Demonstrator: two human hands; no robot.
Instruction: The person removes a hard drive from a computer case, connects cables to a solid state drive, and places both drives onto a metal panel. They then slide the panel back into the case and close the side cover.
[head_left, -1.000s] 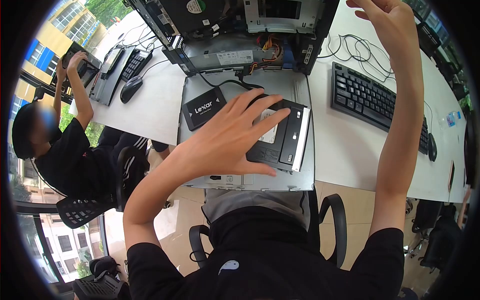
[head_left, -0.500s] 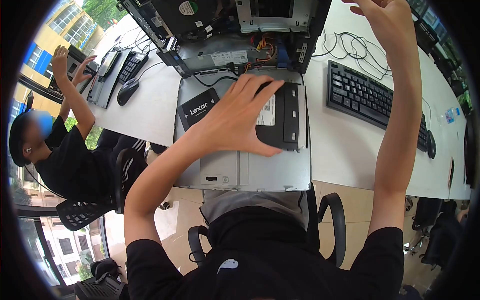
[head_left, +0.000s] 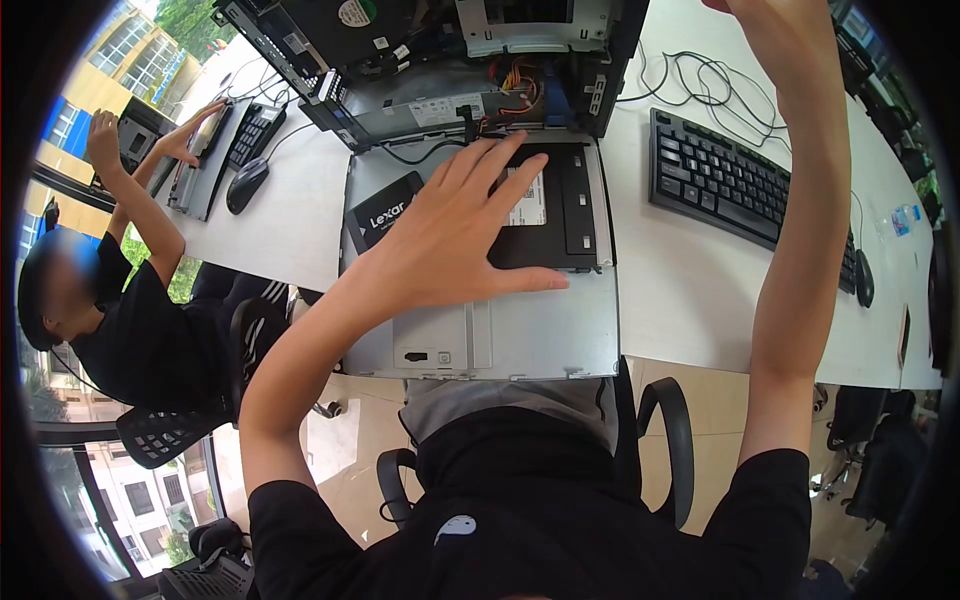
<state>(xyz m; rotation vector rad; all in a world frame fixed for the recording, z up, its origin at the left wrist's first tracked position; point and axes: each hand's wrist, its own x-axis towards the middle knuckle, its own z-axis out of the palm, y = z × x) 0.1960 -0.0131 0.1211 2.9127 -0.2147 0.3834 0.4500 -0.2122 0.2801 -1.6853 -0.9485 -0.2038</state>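
My left hand (head_left: 455, 235) is spread over a black drive unit with a white label (head_left: 565, 205), fingers apart and holding nothing. Whether its fingertips touch the unit I cannot tell. The unit lies on a grey metal panel (head_left: 550, 325) in front of the open computer case (head_left: 400, 90). A black Lexar drive (head_left: 385, 212) lies to the left, partly under the hand. My right hand (head_left: 775, 30) is raised at the top right edge, beside the case; its fingers are mostly cut off by the frame.
A black keyboard (head_left: 720, 180) and mouse (head_left: 864, 278) lie on the white table at the right, with coiled cable behind. At the left, a co-worker (head_left: 135, 320) sits by another keyboard (head_left: 258, 135) and mouse (head_left: 247, 186). A bottle (head_left: 903, 220) is at far right.
The drive unit has shifted slightly towards the case. My left hand's fingers have spread off its edge. My right hand has moved higher, further out of frame. The co-worker's hands have moved.
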